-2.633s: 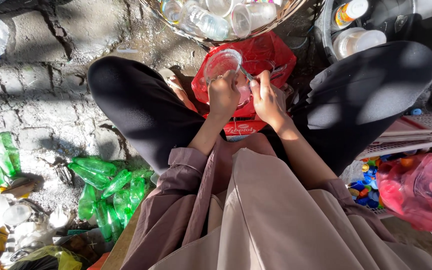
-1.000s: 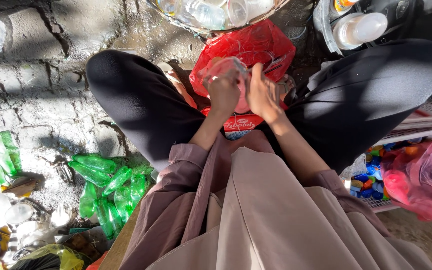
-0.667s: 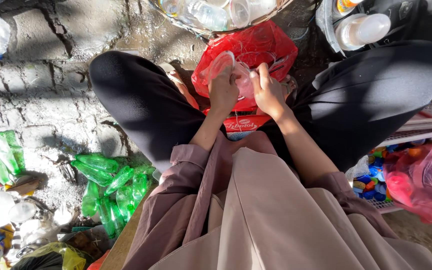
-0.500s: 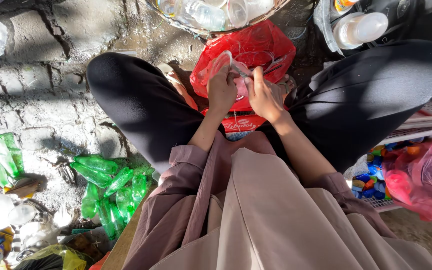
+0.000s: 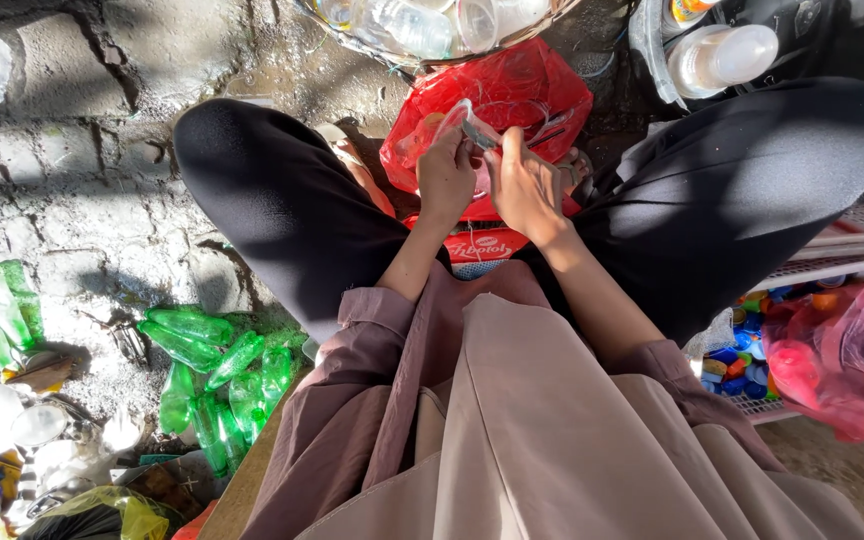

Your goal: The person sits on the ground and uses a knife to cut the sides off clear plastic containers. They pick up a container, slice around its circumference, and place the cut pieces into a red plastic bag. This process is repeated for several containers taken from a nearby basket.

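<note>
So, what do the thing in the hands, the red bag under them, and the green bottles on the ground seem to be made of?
The clear bottle held by the left hand and right hand looks like thin transparent plastic, glossy. The red bag seems to be crinkled, shiny plastic film. The green bottles look like translucent plastic, crushed flat.

hands [image 5: 487, 180] over bag [image 5: 532, 95], crushed bottles [image 5: 217, 370] left
</note>
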